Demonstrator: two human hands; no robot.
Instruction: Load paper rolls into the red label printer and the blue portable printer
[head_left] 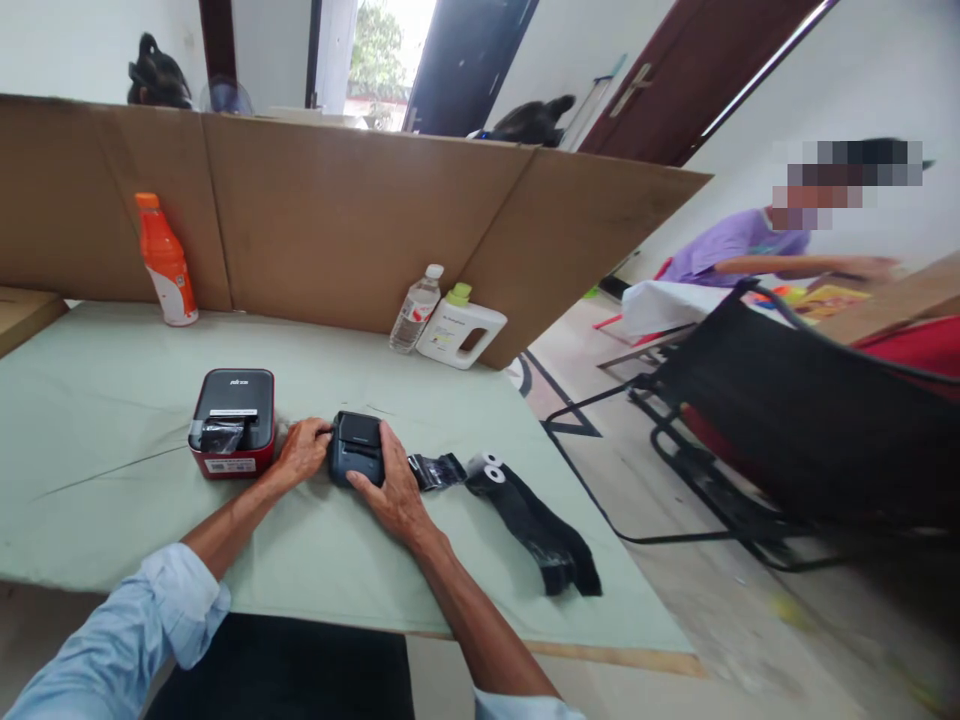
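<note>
A small dark portable label printer rests on the cloth-covered table in front of me. My right hand is closed round its right side, thumb along the front edge. At its left edge, the fingers of my left hand are pinched together around a small dark bit that I cannot make out. To the left stands a larger red-and-black label printer, with shiny black film at its front slot. A crumpled black film strip lies just right of my right hand.
Two rolls with long black strips lie on the right of the table. Along the cardboard screen stand an orange bottle, a clear bottle and a white jug. A black folding chair and a seated person are at right.
</note>
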